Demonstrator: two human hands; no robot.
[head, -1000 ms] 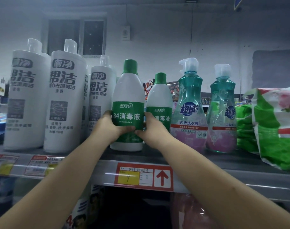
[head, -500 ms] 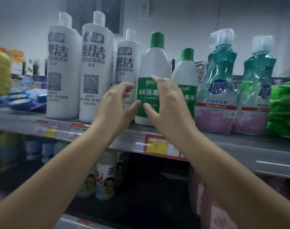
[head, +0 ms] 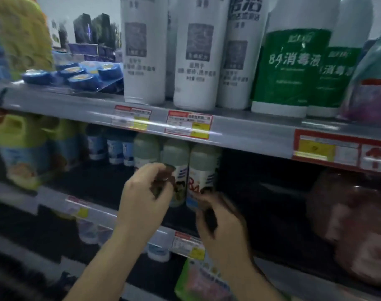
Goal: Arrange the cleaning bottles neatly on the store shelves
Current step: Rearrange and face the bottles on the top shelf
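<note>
Both my hands are down at the middle shelf (head: 55,199), blurred by motion. My left hand (head: 145,196) hovers with loosely curled fingers in front of a small white bottle with a grey-green cap (head: 176,154). My right hand (head: 221,220) has its fingertips at the base of the neighbouring small bottle (head: 203,168); no grip is visible. A third such bottle (head: 146,148) stands to their left. On the upper shelf (head: 250,131) stand tall white bottles (head: 198,53) and two green-labelled disinfectant bottles (head: 291,68), all upright.
Blue round packs (head: 76,76) lie on the upper shelf's left. Yellow jugs (head: 15,144) and small blue-labelled bottles (head: 115,148) fill the middle shelf's left. A pink bag (head: 354,224) sits at right, a teal pump bottle (head: 372,83) above it, a green packet (head: 198,281) below.
Both hands let go of the green-labelled disinfectant bottle on the upper shelf and dropped to the small bottles on the middle shelf. My view has tilted down and left.
</note>
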